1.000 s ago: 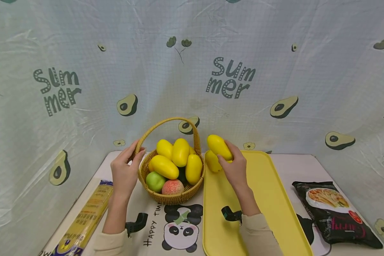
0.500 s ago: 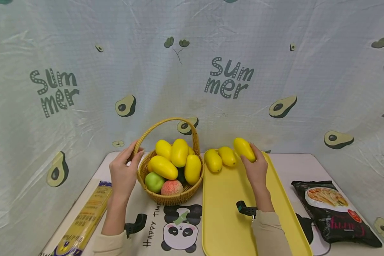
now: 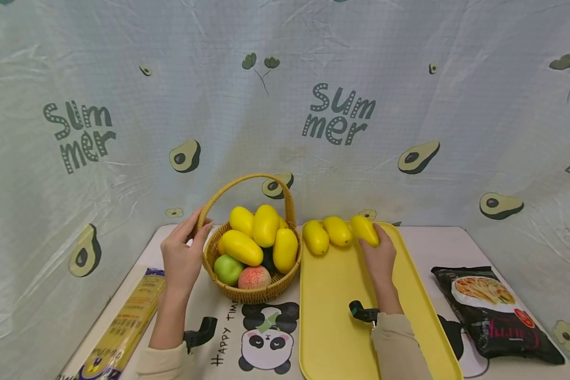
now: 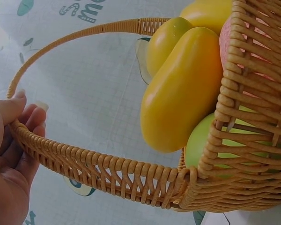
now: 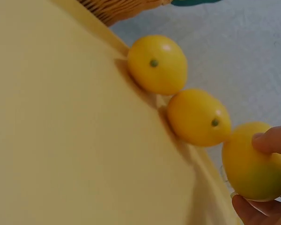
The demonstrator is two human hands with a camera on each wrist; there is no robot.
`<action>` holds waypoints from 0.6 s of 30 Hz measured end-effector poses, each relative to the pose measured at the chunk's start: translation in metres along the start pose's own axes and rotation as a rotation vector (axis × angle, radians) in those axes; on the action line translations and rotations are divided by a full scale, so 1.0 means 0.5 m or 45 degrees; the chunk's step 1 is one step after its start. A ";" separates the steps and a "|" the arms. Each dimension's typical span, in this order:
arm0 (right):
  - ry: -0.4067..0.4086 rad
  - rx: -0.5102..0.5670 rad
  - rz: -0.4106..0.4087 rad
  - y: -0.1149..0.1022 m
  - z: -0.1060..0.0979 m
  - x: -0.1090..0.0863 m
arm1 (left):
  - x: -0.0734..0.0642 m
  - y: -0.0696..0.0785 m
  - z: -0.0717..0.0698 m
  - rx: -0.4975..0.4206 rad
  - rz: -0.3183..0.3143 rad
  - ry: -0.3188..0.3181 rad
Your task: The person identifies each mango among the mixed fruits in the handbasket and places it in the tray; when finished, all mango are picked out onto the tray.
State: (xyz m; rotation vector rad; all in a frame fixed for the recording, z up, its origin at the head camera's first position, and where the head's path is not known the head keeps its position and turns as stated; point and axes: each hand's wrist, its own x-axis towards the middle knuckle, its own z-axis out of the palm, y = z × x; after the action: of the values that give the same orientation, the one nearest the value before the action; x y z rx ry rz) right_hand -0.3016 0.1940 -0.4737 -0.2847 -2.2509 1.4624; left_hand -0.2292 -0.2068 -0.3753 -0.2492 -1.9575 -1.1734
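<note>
My left hand (image 3: 184,253) grips the handle (image 4: 89,152) of a wicker basket (image 3: 261,295) on its left side, fingers curled round it in the left wrist view. Inside the basket lie several yellow mangoes (image 3: 241,248), a green apple (image 3: 228,269) and a peach (image 3: 254,277). With my right hand (image 3: 381,256) I hold another mango (image 3: 363,229) at the far end of the yellow tray (image 3: 337,311), thumb on one side and fingers below. Two more mangoes, one at the tray's corner (image 5: 157,63) and one in the middle (image 5: 196,117), form a row with it.
A long yellow noodle packet (image 3: 125,327) lies on the table to the left. A black food bag (image 3: 499,316) lies right of the tray. A printed sheet (image 3: 256,121) hangs behind and around the table.
My right hand has carried the mango rightward from beside the basket and then lowered it beside the other two on the tray. My left hand stays on the basket handle.
</note>
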 end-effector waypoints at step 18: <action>-0.057 0.062 0.155 0.027 0.008 -0.004 | 0.000 -0.001 0.000 0.030 -0.017 -0.006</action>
State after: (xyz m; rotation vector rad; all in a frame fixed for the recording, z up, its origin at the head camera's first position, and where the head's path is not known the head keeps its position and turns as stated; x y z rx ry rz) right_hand -0.3026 0.1959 -0.4879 -0.3840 -2.2645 1.5979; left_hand -0.2296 -0.2068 -0.3755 -0.2269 -1.9791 -1.1583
